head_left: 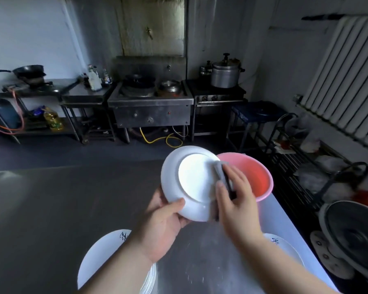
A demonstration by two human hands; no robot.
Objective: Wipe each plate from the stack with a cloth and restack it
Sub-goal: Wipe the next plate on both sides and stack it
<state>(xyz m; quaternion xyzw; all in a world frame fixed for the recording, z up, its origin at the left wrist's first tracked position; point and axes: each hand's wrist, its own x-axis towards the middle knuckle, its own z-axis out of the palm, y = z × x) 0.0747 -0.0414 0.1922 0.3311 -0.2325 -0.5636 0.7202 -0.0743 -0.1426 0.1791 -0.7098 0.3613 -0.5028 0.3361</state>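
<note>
Two hands are working above the worktop (pixel 51 209): the left hand (pixel 159 225) is gripping the white plate (pixel 189 183) by its near rim, underside facing up, while the right hand (pixel 234 194) fingers are clamping a grey cloth (pixel 220 168) against its right edge, near a pink basin (pixel 255 175).

Dim kitchen: steel stove (pixel 150 100) against pale wall (pixel 30 35).

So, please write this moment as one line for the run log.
left hand: holds plate, underside up | right hand: presses cloth on plate | stacks: both sides on table
</note>
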